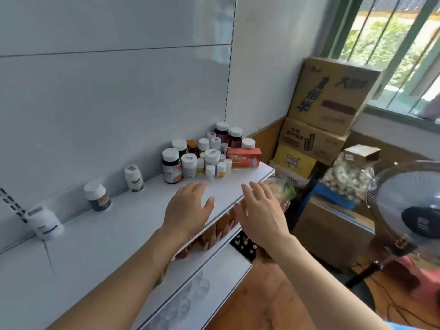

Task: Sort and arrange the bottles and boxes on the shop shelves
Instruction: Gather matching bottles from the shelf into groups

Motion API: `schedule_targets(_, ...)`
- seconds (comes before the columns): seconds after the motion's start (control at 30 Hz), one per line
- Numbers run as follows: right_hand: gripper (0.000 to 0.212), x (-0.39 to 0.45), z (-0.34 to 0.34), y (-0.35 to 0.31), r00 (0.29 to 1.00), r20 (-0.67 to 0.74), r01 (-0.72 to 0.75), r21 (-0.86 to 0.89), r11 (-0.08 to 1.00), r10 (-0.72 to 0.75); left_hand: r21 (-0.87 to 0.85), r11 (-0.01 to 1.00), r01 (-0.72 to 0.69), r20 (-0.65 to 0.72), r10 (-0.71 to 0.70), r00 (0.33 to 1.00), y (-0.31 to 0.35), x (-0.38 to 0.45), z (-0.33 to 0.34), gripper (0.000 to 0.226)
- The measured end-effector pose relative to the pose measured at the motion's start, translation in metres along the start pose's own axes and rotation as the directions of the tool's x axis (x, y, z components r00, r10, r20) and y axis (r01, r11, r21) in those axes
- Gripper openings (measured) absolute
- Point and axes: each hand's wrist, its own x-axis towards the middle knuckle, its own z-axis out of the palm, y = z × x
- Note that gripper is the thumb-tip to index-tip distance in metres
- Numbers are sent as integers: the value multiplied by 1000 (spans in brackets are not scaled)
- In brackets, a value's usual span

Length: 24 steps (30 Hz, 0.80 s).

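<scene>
White-capped pill bottles (pixel 94 196) stand spaced along the top shelf (pixel 100 234) back edge at left. Left hand (pixel 188 208) and right hand (pixel 259 210) hover flat, fingers spread, holding nothing, near the front lip. Beyond them, clustered bottles (pixel 204 153) and a red box (pixel 243 157) crowd the shelf's right end.

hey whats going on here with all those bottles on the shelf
A person is sorting stock on a white shop shelf. Both hands are open and hold nothing: the left hand and the right hand reach toward a crowded cluster of bottles at the shelf's far end, with a red box beside it. Three bottles already stand spaced out in a row along the back wall, so most of the cluster is not yet arranged.
</scene>
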Motion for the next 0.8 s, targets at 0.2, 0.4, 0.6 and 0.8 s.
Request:
schedule_targets(0.2, 59, 85, 41, 37, 990, 59, 132, -1, 991, -131, 46, 998, 39, -42, -37, 998, 2, 75, 39, 52)
schedule_targets(0.4, 64, 155, 76, 64, 968, 149, 209, -23, 978, -203, 61, 990, 127, -29, -125, 992, -6, 131, 81, 54)
schedule_targets(0.6, 43, 201, 100, 75, 911, -30, 413, 31, 910, -412, 98, 976, 196, -90, -188, 978, -10, 153, 100, 33)
schedule_targets(0.8, 17, 228, 130, 83, 764, -195, 637, 80, 767, -614, 58, 961, 269, -172, -256, 951, -8, 160, 111, 11)
